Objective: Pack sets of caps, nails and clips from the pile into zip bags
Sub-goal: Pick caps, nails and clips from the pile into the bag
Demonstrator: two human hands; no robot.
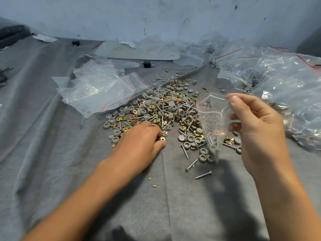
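Note:
A pile [166, 108] of grey round caps, silver nails and brass-coloured clips lies in the middle of the grey cloth. My left hand [140, 141] rests on the pile's near left edge with its fingers curled down into the parts; what they hold is hidden. My right hand [257, 126] holds up a small clear zip bag [212, 122] with a red seal line, pinching its mouth between thumb and fingers. The bag hangs over the pile's right side, with several nails and caps visible inside.
Empty zip bags [97, 91] lie in a heap to the left of the pile. Filled bags [278, 80] are stacked at the right and back right. Loose nails [203, 175] and yellow bits [149, 178] lie on the cloth [52, 136] in front. A marked wall [156, 16] stands behind.

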